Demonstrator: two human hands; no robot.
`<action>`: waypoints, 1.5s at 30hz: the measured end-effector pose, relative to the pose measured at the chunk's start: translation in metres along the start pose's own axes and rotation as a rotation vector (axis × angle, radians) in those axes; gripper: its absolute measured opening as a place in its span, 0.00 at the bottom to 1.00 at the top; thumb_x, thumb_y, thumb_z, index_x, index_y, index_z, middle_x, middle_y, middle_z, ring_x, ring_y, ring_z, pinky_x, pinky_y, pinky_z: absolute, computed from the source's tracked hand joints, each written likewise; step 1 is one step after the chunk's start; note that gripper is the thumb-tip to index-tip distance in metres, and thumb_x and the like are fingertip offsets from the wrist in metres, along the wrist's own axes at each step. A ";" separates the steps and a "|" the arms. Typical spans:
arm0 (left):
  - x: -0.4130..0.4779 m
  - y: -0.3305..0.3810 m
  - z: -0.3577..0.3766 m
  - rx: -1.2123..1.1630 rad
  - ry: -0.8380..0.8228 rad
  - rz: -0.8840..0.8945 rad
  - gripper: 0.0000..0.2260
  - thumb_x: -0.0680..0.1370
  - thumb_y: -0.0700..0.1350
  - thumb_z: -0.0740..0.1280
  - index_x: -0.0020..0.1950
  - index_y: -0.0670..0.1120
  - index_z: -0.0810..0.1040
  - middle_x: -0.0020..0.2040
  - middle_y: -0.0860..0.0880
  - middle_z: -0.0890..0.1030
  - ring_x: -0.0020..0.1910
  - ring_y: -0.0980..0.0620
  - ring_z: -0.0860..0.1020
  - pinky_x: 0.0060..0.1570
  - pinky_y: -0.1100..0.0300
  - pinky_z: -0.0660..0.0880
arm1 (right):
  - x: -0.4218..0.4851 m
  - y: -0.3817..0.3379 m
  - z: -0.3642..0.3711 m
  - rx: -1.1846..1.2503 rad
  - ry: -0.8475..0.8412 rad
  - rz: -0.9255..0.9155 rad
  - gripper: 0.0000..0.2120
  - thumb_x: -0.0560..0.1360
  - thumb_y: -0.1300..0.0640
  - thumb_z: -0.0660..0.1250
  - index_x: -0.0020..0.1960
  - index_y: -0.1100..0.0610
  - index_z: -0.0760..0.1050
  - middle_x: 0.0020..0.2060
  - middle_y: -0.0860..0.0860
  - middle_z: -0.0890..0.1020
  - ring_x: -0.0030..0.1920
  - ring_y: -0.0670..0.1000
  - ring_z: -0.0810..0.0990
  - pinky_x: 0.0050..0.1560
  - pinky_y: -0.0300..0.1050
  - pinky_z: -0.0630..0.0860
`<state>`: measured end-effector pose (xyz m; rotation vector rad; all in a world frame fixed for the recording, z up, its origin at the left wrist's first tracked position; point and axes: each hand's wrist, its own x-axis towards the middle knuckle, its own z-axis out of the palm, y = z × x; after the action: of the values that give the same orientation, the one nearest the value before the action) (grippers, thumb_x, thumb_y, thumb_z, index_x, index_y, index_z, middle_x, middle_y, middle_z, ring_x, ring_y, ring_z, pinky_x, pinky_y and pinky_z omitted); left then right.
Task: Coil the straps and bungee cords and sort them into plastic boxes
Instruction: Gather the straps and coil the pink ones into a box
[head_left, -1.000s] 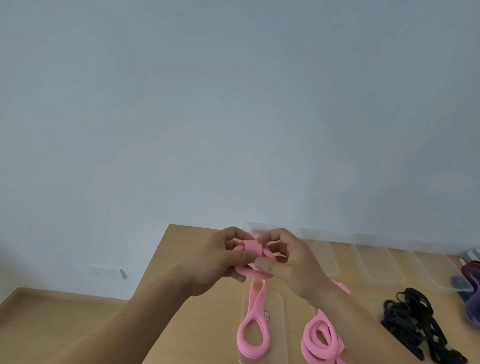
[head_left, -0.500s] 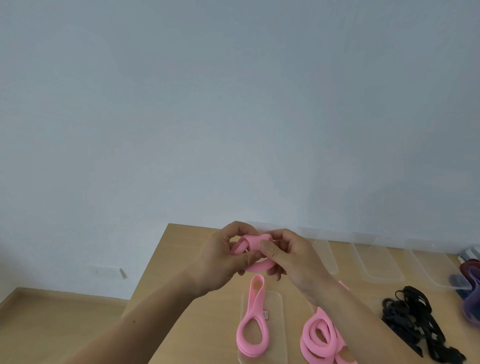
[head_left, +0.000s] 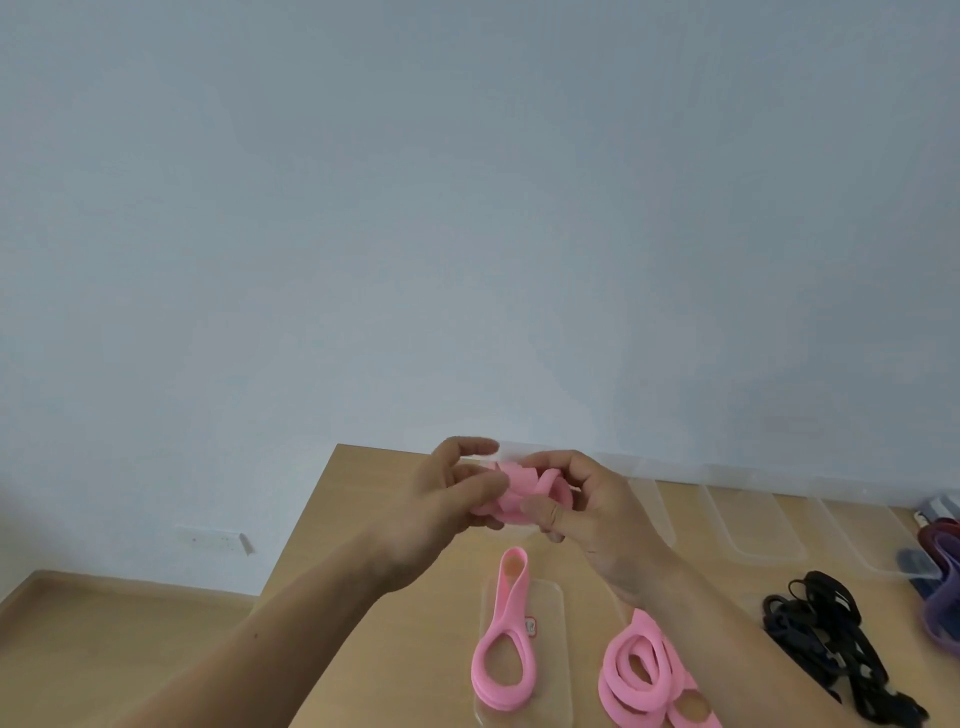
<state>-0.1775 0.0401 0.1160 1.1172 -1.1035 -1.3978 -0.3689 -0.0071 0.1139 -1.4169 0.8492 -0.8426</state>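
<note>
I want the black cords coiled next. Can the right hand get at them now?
Probably, once freed: the right hand and left hand both hold a pink strap. The black cords lie uncovered on the table to its right.

A single wide-angle camera is riding on the person's head, facing forward and tilting only slightly down, so the pale wall (head_left: 467, 208) is filling most of the view while the bench (head_left: 436, 634) is showing only along the bottom. It is looking from close range at the left hand (head_left: 441, 504) and right hand (head_left: 597, 514), which are meeting around a pink strap (head_left: 519, 493) just below centre, forearms entering from the lower edge.
</note>
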 end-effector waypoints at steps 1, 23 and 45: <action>0.001 0.002 -0.001 -0.005 -0.011 -0.041 0.23 0.71 0.49 0.73 0.63 0.42 0.74 0.53 0.38 0.82 0.47 0.45 0.81 0.51 0.54 0.79 | 0.000 0.002 0.001 -0.001 -0.004 -0.006 0.17 0.66 0.57 0.79 0.53 0.48 0.81 0.44 0.49 0.85 0.39 0.48 0.81 0.41 0.38 0.77; 0.000 -0.030 -0.042 -0.075 0.147 -0.303 0.15 0.77 0.42 0.72 0.59 0.36 0.74 0.35 0.43 0.80 0.30 0.51 0.75 0.31 0.61 0.73 | 0.020 0.050 0.032 -0.998 0.025 -0.586 0.21 0.70 0.40 0.70 0.58 0.51 0.79 0.52 0.42 0.80 0.53 0.46 0.77 0.51 0.41 0.78; 0.099 -0.106 -0.050 0.334 0.258 -0.506 0.14 0.80 0.48 0.62 0.64 0.44 0.70 0.52 0.44 0.79 0.38 0.50 0.78 0.34 0.58 0.72 | 0.100 0.121 -0.036 -1.264 0.111 -0.639 0.11 0.64 0.55 0.77 0.43 0.53 0.78 0.36 0.46 0.81 0.40 0.50 0.76 0.42 0.44 0.74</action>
<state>-0.1524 -0.0524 -0.0038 1.8621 -0.9203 -1.4174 -0.3554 -0.1139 -0.0057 -2.8744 1.0852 -0.8635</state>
